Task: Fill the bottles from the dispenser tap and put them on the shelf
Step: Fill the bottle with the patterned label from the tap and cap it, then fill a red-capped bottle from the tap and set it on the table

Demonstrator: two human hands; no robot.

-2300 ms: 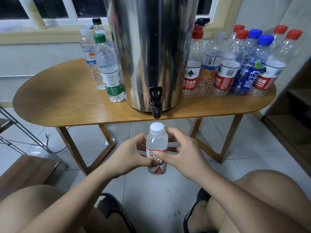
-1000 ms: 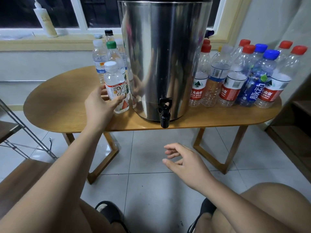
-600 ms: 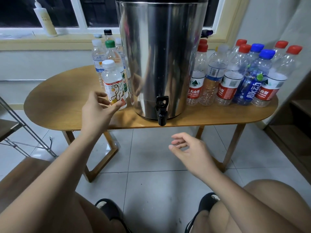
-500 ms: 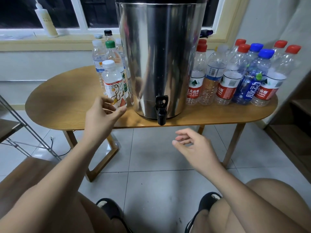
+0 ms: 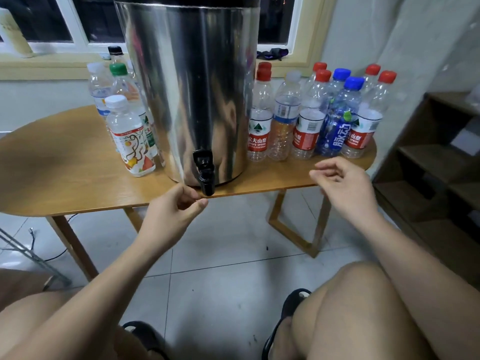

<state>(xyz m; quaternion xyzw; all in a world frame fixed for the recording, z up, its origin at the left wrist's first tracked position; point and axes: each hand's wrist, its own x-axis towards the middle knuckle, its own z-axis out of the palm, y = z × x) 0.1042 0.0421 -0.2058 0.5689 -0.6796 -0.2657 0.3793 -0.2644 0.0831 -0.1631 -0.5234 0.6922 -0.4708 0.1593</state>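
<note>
Seeing left hand (image 5: 171,211) hanging loosely curled at the table edge, gripping nothing, just beside the black tap (image 5: 205,175). Seeing right hand (image 5: 340,183) likewise relaxed and empty, hovering near the red- and blue-capped bottles (image 5: 309,120), empty-looking; probably going for the next one to fill. Noting white-capped fruit-label bottle (image 5: 130,141) standing upright left of the steel dispenser (image 5: 192,100), seemingly full, parked among other bottles, not yet shelved. Logging oval wooden table (image 5: 65,183), tiled floor (image 5: 233,242), wooden shelf (image 5: 428,157) far right, window (image 5: 46,19) behind.
</note>
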